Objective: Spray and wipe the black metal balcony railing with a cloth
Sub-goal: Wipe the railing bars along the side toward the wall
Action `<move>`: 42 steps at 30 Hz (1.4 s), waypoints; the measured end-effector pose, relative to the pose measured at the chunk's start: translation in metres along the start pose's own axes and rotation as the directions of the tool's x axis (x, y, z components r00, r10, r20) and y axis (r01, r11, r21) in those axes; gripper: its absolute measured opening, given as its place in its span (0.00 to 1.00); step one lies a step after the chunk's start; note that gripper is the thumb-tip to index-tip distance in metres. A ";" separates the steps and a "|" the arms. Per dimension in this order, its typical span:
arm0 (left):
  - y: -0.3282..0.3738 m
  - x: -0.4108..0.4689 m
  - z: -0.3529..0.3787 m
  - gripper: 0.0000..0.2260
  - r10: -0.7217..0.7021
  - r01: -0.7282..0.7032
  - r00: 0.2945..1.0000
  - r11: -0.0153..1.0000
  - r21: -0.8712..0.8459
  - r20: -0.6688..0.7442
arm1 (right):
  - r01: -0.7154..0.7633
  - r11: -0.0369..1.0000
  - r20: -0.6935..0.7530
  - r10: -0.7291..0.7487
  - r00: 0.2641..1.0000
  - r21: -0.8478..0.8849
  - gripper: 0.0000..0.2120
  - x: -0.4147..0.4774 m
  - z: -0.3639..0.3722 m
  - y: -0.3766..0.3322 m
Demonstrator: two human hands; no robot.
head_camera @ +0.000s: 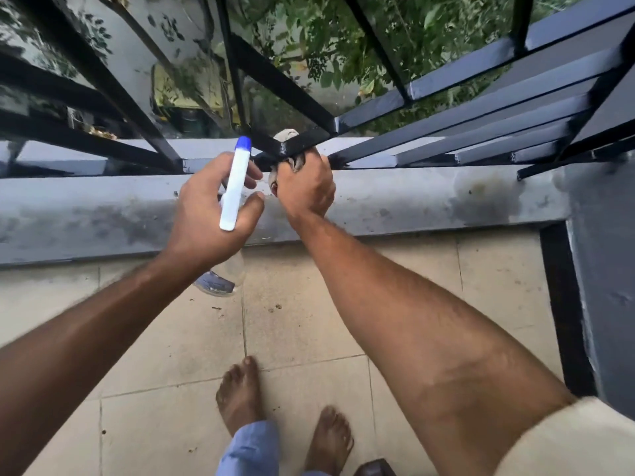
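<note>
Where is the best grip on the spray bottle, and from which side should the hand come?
Probably the neck of the spray bottle, under its white head, from the rear, as the left hand does: the blue nozzle then points away at the railing.

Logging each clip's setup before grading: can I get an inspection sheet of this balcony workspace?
Surface: stained grey concrete ledge under the railing; beige tiled floor.
Job's things: black metal balcony railing; white spray bottle with a blue nozzle; pale crumpled cloth wrapped on a railing bar.
Clutter: small dark specks on the tiles; dark object at the bottom edge, cannot tell what.
Grippers: left hand holds the spray bottle, fingers curled round it; right hand grips the cloth against the bar.
Cables: nothing seen.
Surroundings: green foliage beyond the railing; bare feet on the tiles.
</note>
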State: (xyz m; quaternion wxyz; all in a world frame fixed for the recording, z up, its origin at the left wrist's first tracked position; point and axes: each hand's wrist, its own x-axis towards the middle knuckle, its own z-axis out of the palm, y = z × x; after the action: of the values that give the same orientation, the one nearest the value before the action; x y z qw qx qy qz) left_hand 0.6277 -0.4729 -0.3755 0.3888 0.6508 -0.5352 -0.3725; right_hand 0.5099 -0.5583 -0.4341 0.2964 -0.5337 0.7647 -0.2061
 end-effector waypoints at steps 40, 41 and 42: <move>0.166 0.020 0.073 0.09 0.083 -0.079 0.973 0.996 -0.029 0.217 | -0.282 0.830 -0.374 0.485 0.790 0.481 0.16 0.068 -0.291 0.005; 0.165 0.020 0.073 0.09 0.076 -0.073 0.972 0.997 -0.019 0.221 | -0.288 0.837 -0.359 0.476 0.803 0.466 0.17 0.070 -0.291 0.003; 0.164 0.019 0.075 0.10 0.068 -0.067 0.973 0.998 -0.012 0.221 | -0.286 0.845 -0.347 0.461 0.817 0.452 0.17 0.073 -0.296 0.003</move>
State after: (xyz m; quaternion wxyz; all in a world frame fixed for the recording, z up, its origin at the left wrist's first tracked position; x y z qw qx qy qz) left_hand 0.4959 -0.5204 -0.2602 0.3406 0.5858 -0.5963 -0.4303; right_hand 0.2897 -0.6262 -0.2347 0.2472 -0.2409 0.8480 -0.4021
